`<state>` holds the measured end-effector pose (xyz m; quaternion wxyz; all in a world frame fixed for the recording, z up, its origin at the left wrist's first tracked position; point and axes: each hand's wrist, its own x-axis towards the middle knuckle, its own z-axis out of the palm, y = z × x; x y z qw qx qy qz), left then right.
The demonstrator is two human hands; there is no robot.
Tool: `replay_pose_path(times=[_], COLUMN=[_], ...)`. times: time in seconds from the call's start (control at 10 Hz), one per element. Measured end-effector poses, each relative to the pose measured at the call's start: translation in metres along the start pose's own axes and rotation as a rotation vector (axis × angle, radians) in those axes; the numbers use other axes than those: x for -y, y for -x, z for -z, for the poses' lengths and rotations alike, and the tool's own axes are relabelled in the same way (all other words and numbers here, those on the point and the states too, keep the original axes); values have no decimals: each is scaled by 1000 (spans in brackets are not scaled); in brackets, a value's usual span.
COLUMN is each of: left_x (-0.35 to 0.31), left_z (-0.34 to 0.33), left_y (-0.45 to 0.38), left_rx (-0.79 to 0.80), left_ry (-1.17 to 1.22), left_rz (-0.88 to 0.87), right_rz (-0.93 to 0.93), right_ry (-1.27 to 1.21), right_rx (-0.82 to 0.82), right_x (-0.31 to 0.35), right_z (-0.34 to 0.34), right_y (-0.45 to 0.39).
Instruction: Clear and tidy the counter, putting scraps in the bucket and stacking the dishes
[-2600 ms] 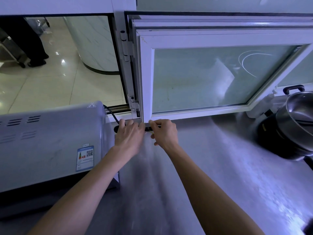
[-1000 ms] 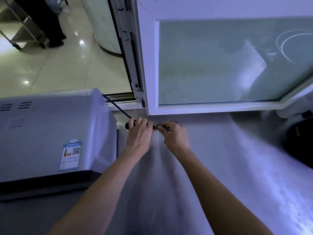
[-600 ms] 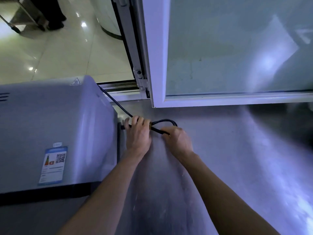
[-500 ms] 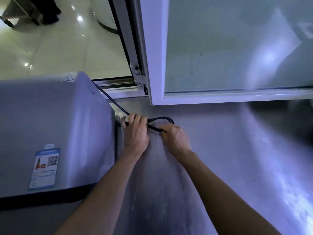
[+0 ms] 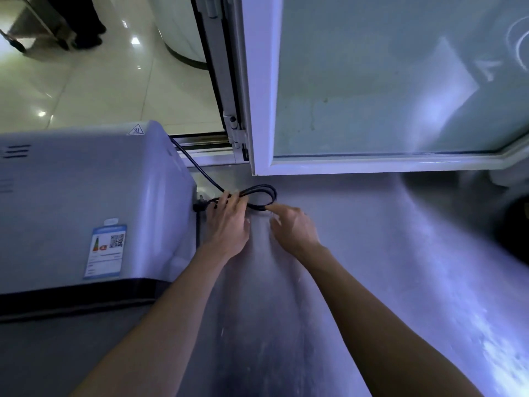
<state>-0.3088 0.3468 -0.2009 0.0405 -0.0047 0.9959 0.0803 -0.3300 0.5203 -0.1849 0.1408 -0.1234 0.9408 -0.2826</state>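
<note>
Beside the grey appliance (image 5: 86, 196), the left hand (image 5: 227, 227) grips the looped black cord (image 5: 257, 193) while the right hand (image 5: 294, 227), fingers relaxed, touches the loop.

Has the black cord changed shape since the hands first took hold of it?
Yes. The cord, first a straight bundle, now bends into a loop beside the appliance.

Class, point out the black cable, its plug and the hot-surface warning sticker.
black cable (image 5: 270, 193), head view, far bend of its loop
plug (image 5: 199, 205), head view, its body
warning sticker (image 5: 136, 129), head view, triangle's centre
</note>
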Motion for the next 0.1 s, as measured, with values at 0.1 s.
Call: replay_pose_path(times=[0.1], left_x=[-3], left_z=[15], left_y=[19], left_rx=[8], left_ry=[7], left_rz=[-24], right_rz=[-28], right_ry=[51], right_rx=[26], right_x=[5], right_z=[11], right_y=[18])
